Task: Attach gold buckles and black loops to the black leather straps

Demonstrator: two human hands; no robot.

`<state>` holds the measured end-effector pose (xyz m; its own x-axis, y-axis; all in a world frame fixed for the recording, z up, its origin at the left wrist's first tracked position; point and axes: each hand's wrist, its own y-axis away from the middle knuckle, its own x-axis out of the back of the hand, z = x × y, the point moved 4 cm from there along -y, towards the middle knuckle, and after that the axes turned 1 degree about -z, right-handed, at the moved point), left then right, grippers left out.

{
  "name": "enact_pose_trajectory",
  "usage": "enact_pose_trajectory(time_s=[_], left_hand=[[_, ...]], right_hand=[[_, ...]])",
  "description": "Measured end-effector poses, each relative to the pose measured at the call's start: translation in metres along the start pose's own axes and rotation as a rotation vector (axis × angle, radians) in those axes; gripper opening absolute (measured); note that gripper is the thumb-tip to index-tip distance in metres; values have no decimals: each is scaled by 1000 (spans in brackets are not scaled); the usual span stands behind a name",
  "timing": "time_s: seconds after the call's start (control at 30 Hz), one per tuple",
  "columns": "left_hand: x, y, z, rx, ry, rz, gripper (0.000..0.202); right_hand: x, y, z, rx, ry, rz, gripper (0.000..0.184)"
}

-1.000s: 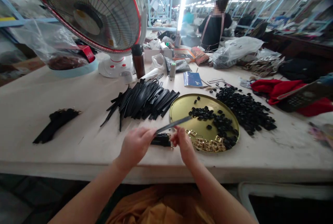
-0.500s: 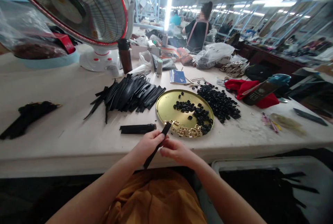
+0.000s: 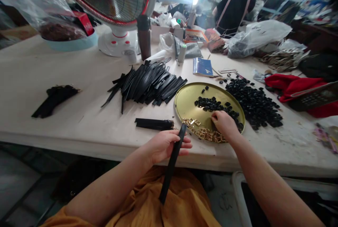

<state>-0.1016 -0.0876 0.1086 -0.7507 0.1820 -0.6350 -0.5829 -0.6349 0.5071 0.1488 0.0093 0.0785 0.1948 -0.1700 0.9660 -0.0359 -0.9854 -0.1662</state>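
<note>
My left hand (image 3: 169, 145) pinches a black strap (image 3: 171, 170) near its upper end, thumb on top and the other fingers partly spread behind. The strap slants down over my lap, its top end by the rim of the round gold tray (image 3: 185, 96). My right hand (image 3: 223, 123) reaches over that tray with its fingertips drawn together; whatever may be between them is hidden. Small black pieces (image 3: 211, 103) lie just beyond those fingertips. Gold-coloured metal buckles (image 3: 208, 133) are heaped along the tray's near edge, between my two hands.
Black strips (image 3: 148, 82) are piled left of the tray, with a small strap bundle (image 3: 154, 124) in front. More black pieces (image 3: 253, 102) are heaped to its right. A fan (image 3: 118, 40), a blue booklet (image 3: 202, 67) and plastic bags stand behind. Another person (image 3: 232, 12) is farther back.
My right hand has left the strap and moved right, over the tray. My left hand keeps the strap, which now hangs lower over my lap. The camera view has tilted down and turned left.
</note>
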Motion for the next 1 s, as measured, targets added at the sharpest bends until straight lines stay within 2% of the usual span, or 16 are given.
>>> enact_pose_trajectory(time_s=[0.03, 0.1, 0.17, 0.23, 0.33, 0.43, 0.53, 0.73, 0.83, 0.93, 1.0], left_hand=[[1, -3, 1, 4, 7, -3, 20], [1, -8, 2, 11, -7, -7, 19], [0, -14, 3, -1, -82, 3, 16], [-2, -20, 4, -59, -231, 21, 14], [-3, -25, 8, -214, -504, 34, 16], [-1, -28, 9, -335, -698, 62, 21], [5, -29, 7, -403, -819, 123, 23], [8, -21, 3, -484, -957, 211, 25], [5, -14, 1, -458, -985, 202, 27], [3, -6, -3, -361, -1013, 148, 26], [2, 0, -5, -320, -1059, 129, 27]], right_hand=[[2, 3, -1, -4, -99, 22, 14], [4, 14, -6, -71, -437, 21, 19], [1, 28, -21, -200, -900, -64, 29], [-6, 43, -46, -310, -1299, -193, 33], [-12, 58, -80, -393, -1567, -211, 29], [-15, 64, -99, -393, -1655, -122, 25], [-16, 68, -105, -382, -1676, -82, 24], [-17, 84, -108, -488, -1823, -181, 20], [-14, 92, -107, -468, -1809, -174, 19], [-5, 99, -105, -356, -1646, -88, 22], [1, 104, -105, -282, -1539, -107, 26]])
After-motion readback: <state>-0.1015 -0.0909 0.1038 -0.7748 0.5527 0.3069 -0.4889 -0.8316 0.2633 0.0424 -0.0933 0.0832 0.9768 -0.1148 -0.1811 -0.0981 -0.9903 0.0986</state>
